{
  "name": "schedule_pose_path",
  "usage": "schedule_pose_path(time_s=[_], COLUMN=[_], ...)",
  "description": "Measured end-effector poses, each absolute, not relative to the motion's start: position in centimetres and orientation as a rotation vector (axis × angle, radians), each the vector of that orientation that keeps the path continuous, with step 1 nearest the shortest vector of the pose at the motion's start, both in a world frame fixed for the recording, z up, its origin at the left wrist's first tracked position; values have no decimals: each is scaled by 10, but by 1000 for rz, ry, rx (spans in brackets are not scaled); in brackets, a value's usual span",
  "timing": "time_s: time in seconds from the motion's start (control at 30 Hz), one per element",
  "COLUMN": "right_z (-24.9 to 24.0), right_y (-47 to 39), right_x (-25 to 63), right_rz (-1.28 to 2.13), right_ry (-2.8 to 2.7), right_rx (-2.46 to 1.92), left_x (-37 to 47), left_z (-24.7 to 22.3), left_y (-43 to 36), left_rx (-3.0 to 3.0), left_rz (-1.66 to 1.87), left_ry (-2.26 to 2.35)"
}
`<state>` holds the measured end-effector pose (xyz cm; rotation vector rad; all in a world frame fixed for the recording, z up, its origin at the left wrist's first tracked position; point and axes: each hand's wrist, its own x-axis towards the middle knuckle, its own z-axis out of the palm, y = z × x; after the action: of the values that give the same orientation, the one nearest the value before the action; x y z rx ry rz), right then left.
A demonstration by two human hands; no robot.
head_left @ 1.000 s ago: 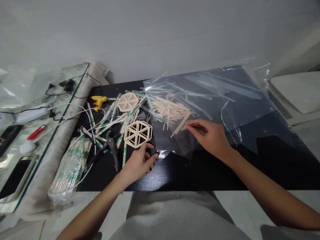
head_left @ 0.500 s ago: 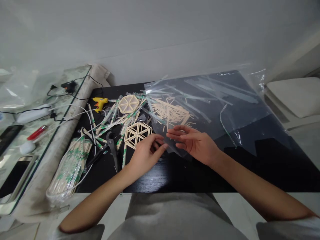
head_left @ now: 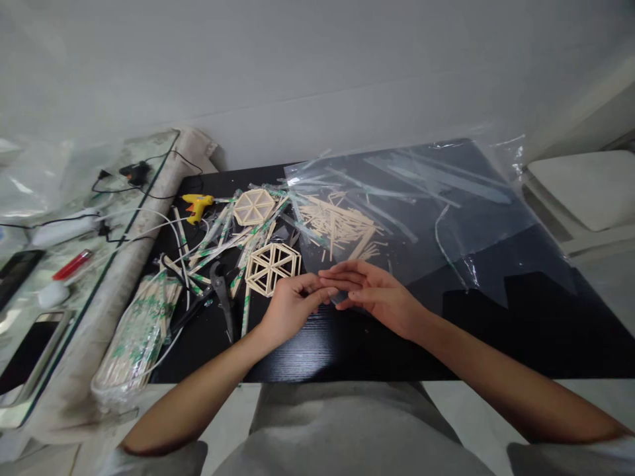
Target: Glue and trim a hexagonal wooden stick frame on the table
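Observation:
My left hand (head_left: 294, 305) is closed in a pinch at the near edge of the sticks, apparently on a small piece of clear plastic sheet (head_left: 334, 299), mostly hidden by the fingers. Against its fingertips lie the outstretched fingers of my right hand (head_left: 380, 291), open with the palm turned inward. Just left of the hands sits a hexagonal wooden stick frame (head_left: 272, 270) with spokes. Another hexagon (head_left: 254, 207), faced with clear sheet, rests behind it. Beyond my fingers a pile of short wooden sticks (head_left: 337, 221) is heaped on a large clear plastic sheet (head_left: 421, 228).
A yellow glue gun (head_left: 198, 206), black-handled cutters (head_left: 221, 294) and a bag of wrapped sticks (head_left: 143, 324) lie left on the black table (head_left: 397, 360). A red lighter-like object (head_left: 73, 264) and a phone (head_left: 30, 354) rest on the glass top. A white cable crosses the left side.
My right hand has moved left, and its fingertips now meet my left hand's. The clear piece seen between the hands is now largely covered.

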<state>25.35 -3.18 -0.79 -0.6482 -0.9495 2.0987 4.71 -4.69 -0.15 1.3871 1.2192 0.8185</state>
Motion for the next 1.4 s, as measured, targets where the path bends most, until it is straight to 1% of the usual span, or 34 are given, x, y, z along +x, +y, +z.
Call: schedule_pose_path(time_s=[0.07,0.13,0.17,0.23,0.33,0.4,0.47,0.57,0.63,0.73,0.83,0.93,1.03,1.13,1.2,1.3,1.4], right_z=[-9,-9,-10,-11,-19,-27,-34,-38,-35,-25,-16,-9,-5,-3,-4,-8,-13], right_y=[-34,-35,-36,-38,-41,-42,-44,-46,-47,-47,-44,-41,-43,-48,-50,-51,-52], right_x=[255,258,259,262,266,269,272,277,278,276,269,261,256,253,253,253,253], right_rz=[2037,1883,1747,1366,797,596,528,591,725,1146,1684,1965,2093,2163,2192,2218,2212], right_ry=[-1045,-1229,-1370,-1713,-2130,-2264,-2327,-2321,-2228,-1903,-1381,-994,-831,-775,-782,-837,-959], right_rx=[-667,-760,-839,-1011,-1229,-1371,-1460,-1424,-1327,-1131,-893,-708,-610,-545,-524,-506,-473], left_x=[44,41,39,35,30,26,22,17,15,17,22,28,36,44,48,51,51], left_z=[-3,-4,-3,-2,1,1,-3,-13,-18,-19,-13,-9,-10,-12,-12,-12,-13], left_y=[-48,-49,-50,-52,-58,-62,-65,-69,-71,-73,-72,-70,-68,-69,-69,-68,-66], left_rx=[1410,1462,1503,1613,1789,1824,1764,1580,1452,1428,1706,1847,1662,1290,1082,914,914], left_rz=[808,816,815,784,602,481,450,524,566,584,670,747,763,748,686,650,647], left_ry=[1226,1263,1291,1356,1420,1439,1446,1439,1426,1429,1563,1582,1310,964,832,779,843])
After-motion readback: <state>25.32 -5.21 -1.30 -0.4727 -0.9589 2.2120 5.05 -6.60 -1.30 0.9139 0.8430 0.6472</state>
